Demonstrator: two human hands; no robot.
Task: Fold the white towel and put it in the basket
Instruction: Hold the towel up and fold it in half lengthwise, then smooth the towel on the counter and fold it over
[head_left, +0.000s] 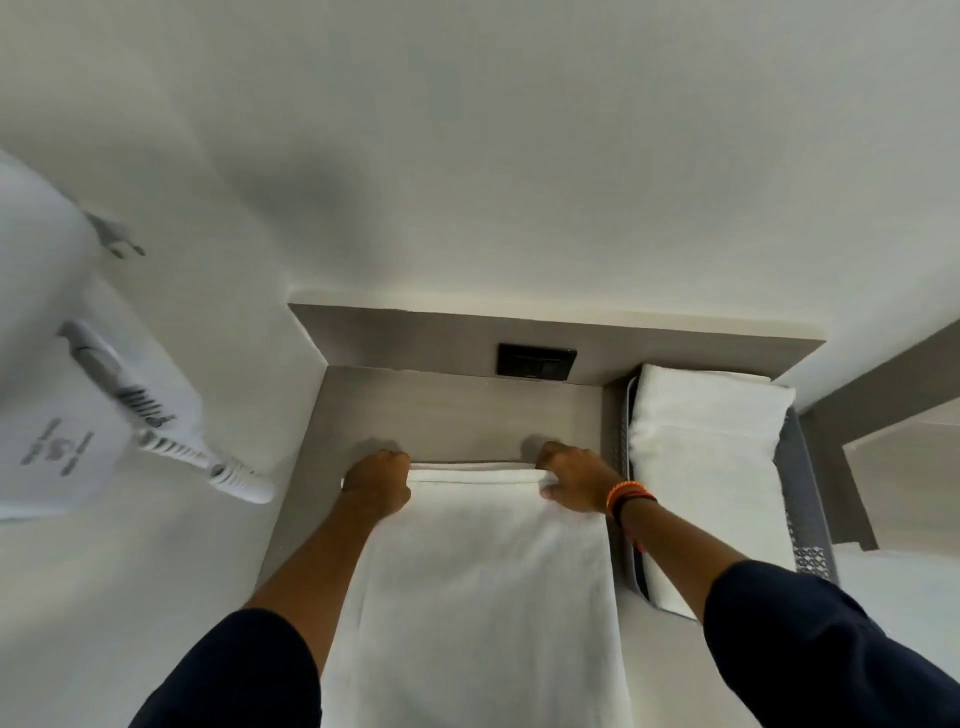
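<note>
1. Nearest the camera: the white towel (483, 597) lies as a long strip on the grey counter (457, 410), running from the lower edge of view away toward the wall.
2. At the towel's far end, the left hand (378, 483) is closed on the left corner and the right hand (574, 483) on the right corner; both sets of fingers are curled tight around the layered edge.
3. Step in hand, as judged: squaring the far edge of a fold. Keep both corners level and the edge taut between the hands, then align the layers before pressing flat.
4. To the right, just beside the towel: the grey basket (802, 493), already holding folded white towels (706, 457).
5. Farther off: a dark wall plate (536, 361) above the counter.
</note>
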